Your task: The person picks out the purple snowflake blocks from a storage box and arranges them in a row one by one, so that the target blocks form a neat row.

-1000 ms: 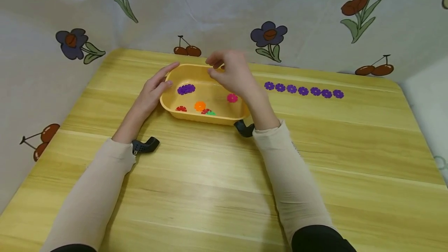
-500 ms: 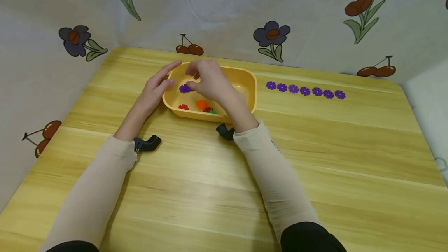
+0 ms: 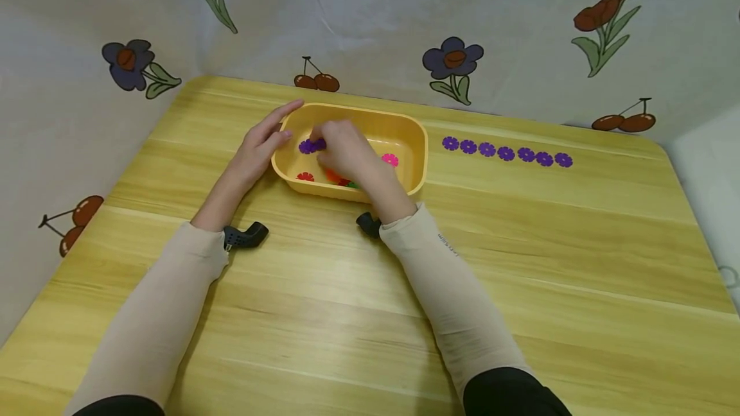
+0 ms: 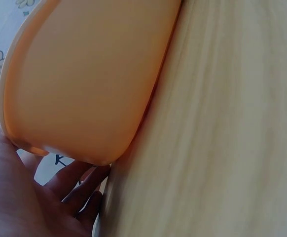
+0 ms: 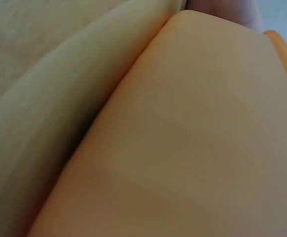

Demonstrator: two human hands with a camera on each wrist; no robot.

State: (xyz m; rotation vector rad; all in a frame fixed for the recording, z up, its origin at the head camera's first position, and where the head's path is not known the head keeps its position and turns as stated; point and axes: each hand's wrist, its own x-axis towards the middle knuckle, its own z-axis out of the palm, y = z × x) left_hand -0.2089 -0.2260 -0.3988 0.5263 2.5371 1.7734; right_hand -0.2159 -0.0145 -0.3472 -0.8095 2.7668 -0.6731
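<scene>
While the left hand [image 3: 254,149] grips the left end of a yellow plastic tub [image 3: 399,124], thumb at the rim and fingers along the outside, the right hand [image 3: 347,151] dips into it, upper centre of the frame. Right fingers: bent down at a cluster of purple flower-shaped discs [image 3: 308,146]; whether they pinch one cannot be told. Other contents: pink disc [image 3: 390,160], right of the right hand; red disc [image 3: 305,177], lower left; orange disc [image 3: 332,176], partly covered by the right hand; green disc [image 3: 351,185] beside a second red disc [image 3: 343,182], along the lower wall. Row of seven purple discs [image 3: 505,153]: right of the tub, on a wood-grain table [image 3: 520,242]. Backdrop: white cloth [image 3: 370,24], printed with flowers and cherries, top of frame.
</scene>
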